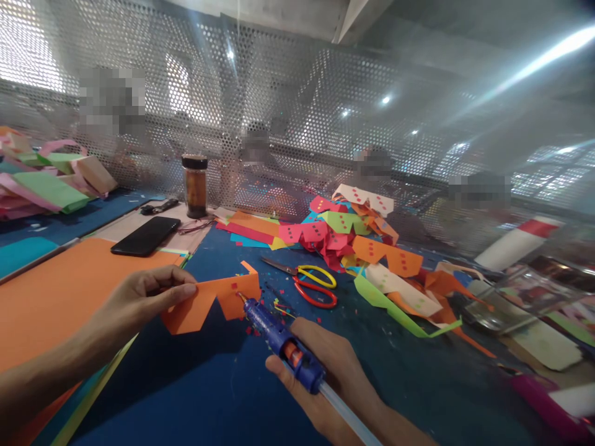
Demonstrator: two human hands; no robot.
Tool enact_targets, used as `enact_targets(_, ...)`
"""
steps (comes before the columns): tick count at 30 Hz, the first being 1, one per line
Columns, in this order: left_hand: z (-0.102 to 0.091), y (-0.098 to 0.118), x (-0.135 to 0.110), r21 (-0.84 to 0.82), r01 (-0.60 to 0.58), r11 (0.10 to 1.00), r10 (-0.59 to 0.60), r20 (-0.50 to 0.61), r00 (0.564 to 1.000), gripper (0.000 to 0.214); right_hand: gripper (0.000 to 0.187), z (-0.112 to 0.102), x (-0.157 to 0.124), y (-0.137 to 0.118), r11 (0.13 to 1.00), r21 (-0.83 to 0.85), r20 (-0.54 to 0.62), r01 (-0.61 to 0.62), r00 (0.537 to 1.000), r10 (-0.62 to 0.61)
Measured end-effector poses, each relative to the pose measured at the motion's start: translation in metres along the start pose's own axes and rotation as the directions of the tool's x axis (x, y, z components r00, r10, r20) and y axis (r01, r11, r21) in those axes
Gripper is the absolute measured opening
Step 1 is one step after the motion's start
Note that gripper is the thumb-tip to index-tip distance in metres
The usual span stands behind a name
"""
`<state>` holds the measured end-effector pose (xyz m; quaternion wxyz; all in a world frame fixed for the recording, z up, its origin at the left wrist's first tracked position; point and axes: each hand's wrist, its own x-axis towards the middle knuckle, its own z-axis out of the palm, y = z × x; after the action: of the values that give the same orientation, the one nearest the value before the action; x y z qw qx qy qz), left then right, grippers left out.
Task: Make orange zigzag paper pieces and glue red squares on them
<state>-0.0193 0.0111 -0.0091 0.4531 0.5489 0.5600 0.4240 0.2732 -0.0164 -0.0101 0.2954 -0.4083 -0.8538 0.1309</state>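
Observation:
My left hand (pixel 139 300) pinches one end of an orange zigzag-cut paper strip (pixel 211 301) and holds it just above the blue table. My right hand (pixel 332 371) grips a blue glue gun (pixel 279 337) with a clear glue stick sticking out of its back. The gun's nozzle touches the strip near its middle. Small red paper squares lie scattered on the table under the strip.
Red-and-yellow scissors (pixel 311 282) lie just behind the strip. Behind them is a pile of cut coloured paper strips (pixel 367 248). A black phone (pixel 145 236) and an orange sheet (pixel 60 291) lie at left, a dark jar (pixel 195 186) by the perforated metal screen, a white bottle (pixel 515 243) at right.

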Motion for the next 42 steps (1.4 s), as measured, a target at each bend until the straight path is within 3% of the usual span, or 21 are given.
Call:
enact_targets(15, 0.000, 0.000, 0.002, -0.025, -0.003, 1.000, 0.003, -0.012, 1.000, 0.037, 0.019, 0.002, 0.000, 0.001, 0.999, -0.020, -0.017, 0.044, 0.999, -0.044)
enact_targets(22, -0.004, -0.006, 0.007, -0.020, -0.026, 0.999, 0.025, -0.063, 0.998, 0.037, 0.026, 0.004, -0.001, 0.006, 0.998, -0.043, -0.082, 0.043, 0.996, -0.047)
enact_targets(32, -0.007, -0.010, 0.010, -0.031, -0.014, 0.999, 0.012, -0.058, 0.998, 0.038, 0.012, -0.005, 0.002, -0.003, 0.998, -0.022, 0.001, 0.059, 0.998, -0.059)
enact_targets(42, -0.006, -0.008, 0.007, -0.034, -0.029, 0.999, 0.026, -0.070, 0.997, 0.037, 0.023, -0.002, -0.001, 0.001, 0.997, -0.050, 0.006, 0.066, 0.998, -0.066)
